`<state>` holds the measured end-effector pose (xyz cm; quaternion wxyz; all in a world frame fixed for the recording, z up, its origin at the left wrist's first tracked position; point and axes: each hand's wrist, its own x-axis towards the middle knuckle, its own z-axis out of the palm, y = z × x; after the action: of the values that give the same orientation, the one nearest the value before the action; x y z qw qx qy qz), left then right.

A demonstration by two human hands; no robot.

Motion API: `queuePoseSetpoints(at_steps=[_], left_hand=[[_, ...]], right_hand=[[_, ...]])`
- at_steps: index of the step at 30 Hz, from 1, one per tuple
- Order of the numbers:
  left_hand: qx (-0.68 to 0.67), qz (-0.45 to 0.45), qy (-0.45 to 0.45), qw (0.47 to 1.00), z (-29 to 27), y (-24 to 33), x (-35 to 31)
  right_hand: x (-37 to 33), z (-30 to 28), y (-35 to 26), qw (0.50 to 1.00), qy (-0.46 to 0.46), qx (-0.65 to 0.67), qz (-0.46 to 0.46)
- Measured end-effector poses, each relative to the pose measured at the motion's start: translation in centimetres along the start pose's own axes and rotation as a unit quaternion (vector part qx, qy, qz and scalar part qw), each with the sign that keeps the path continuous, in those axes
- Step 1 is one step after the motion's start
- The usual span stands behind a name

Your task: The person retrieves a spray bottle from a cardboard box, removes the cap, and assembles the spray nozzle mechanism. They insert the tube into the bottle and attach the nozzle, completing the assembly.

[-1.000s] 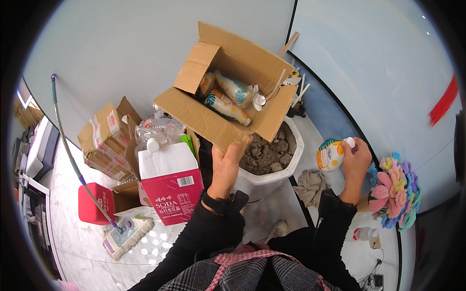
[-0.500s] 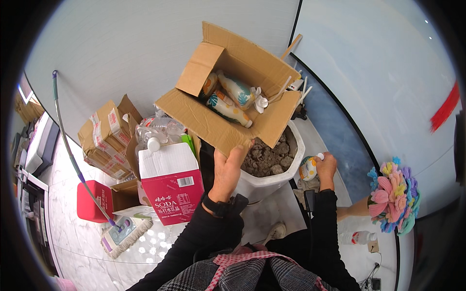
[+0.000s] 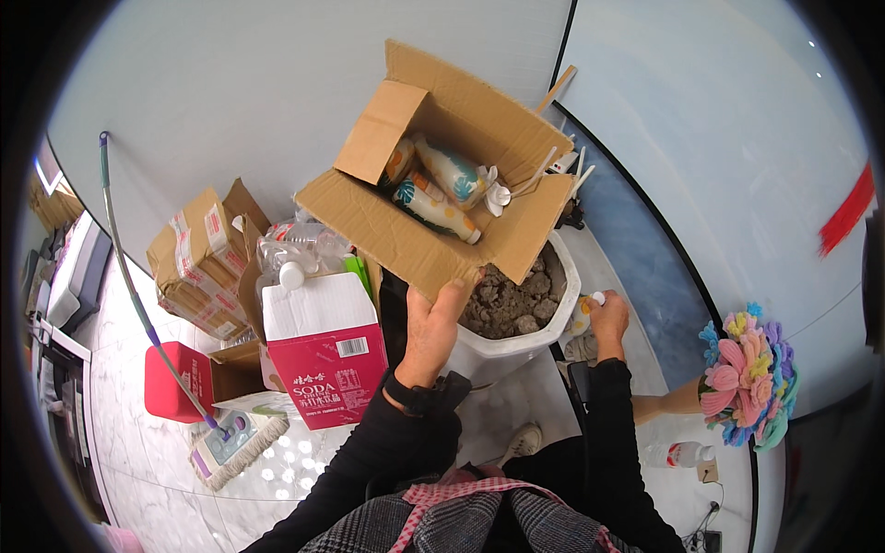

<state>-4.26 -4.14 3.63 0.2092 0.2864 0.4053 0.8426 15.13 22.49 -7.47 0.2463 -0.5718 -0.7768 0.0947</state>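
My left hand (image 3: 435,324) grips the front flap of an open brown cardboard box (image 3: 387,238), which rests tilted over a white planter (image 3: 570,276) of dry soil. Inside the box lie several white bottles (image 3: 431,210) with leaf and orange patterns, beside a white flower-shaped piece (image 3: 496,192). To the right of the planter, my right hand (image 3: 609,320) is closed around a similar patterned bottle (image 3: 579,319) with a white cap. The planter's rim and my fingers hide part of that bottle.
Left of the planter stand a pink drink carton (image 3: 339,373), empty plastic bottles (image 3: 309,247), a taped cardboard box (image 3: 201,263) and a flat mop (image 3: 230,442). At right are a bouquet of fuzzy flowers (image 3: 742,382) and a water bottle (image 3: 682,454) on the floor.
My right hand has shifted slightly left with the bottle, closer to the planter, and less of the bottle shows. My left hand and the box have hardly moved.
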Motion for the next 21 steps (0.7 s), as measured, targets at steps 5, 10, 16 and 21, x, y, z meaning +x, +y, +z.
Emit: queuePoseSetpoints(at_steps=[5, 10, 16, 21], left_hand=[[0.016, -0.002, 0.000, 1.000, -0.4, 0.1, 0.1], [0.005, -0.006, -0.003, 1.000, -0.4, 0.5, 0.1], [0.025, -0.022, -0.028, 0.999, -1.2, 0.4, 0.4], [0.014, -0.018, 0.007, 1.000, -0.1, 0.9, 1.6]], right_hand=[[-0.2, -0.1, -0.8, 1.000, -0.029, 0.001, 0.011], [-0.6, -0.4, -1.3, 1.000, -0.020, 0.008, -0.002], [-0.4, -0.3, -0.4, 0.999, -0.043, 0.016, -0.024], [-0.3, -1.6, 0.1, 0.999, -0.045, 0.001, -0.022]])
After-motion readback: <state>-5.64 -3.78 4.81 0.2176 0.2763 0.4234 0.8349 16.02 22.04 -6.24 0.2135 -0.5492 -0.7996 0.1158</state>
